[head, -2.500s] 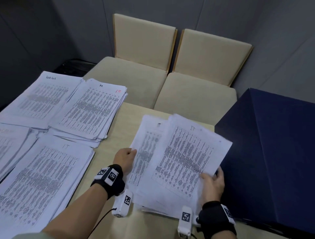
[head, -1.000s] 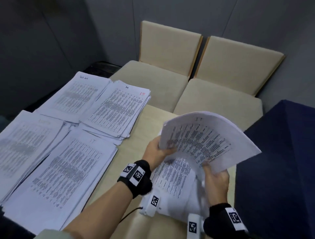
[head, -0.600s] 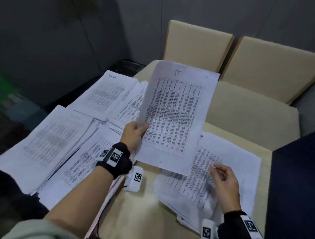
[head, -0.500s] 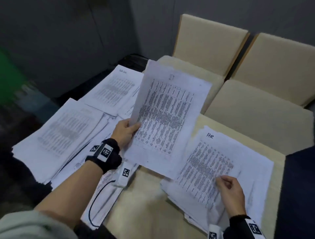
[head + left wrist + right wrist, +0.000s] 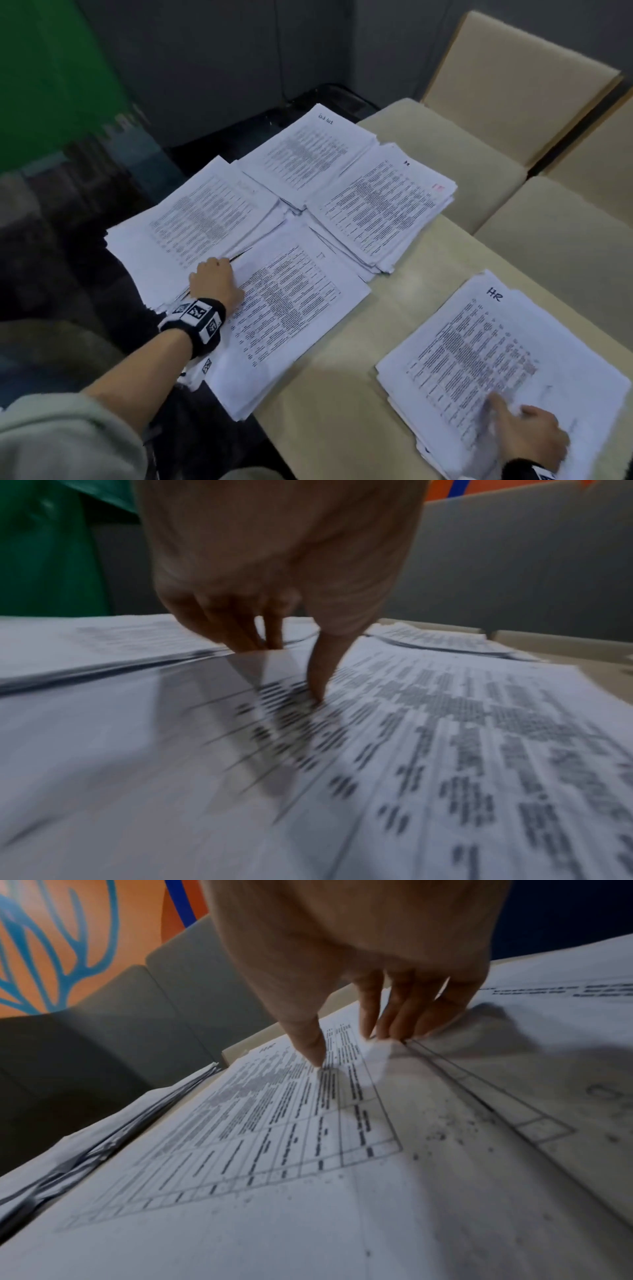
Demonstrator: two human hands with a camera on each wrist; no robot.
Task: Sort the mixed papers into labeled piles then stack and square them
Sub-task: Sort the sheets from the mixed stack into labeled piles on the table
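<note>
Four sorted piles of printed sheets lie at the table's left end. The nearest is the IT pile (image 5: 291, 308); the HR pile (image 5: 383, 205) lies behind it. My left hand (image 5: 215, 281) is at the IT pile's left edge. In the left wrist view, my left hand (image 5: 287, 666) has its thumb (image 5: 318, 685) on the top IT sheet (image 5: 445, 750) and its fingers tucked under the sheet's raised edge. The mixed pile (image 5: 496, 359), with an HR sheet on top, lies at the right. My right hand (image 5: 513, 421) (image 5: 346, 1047) pinches that HR sheet (image 5: 274, 1123), which buckles between thumb and fingers.
Two beige chairs (image 5: 445, 164) stand behind the table. A strip of bare tabletop (image 5: 342, 394) separates the IT pile from the mixed pile. The left piles overhang the table's left edge above a dark floor (image 5: 51, 257).
My left hand has carried the IT sheet leftward and lowered it onto the IT pile. The right hand stays on the mixed pile, now topped by an HR sheet. The head view has swung left.
</note>
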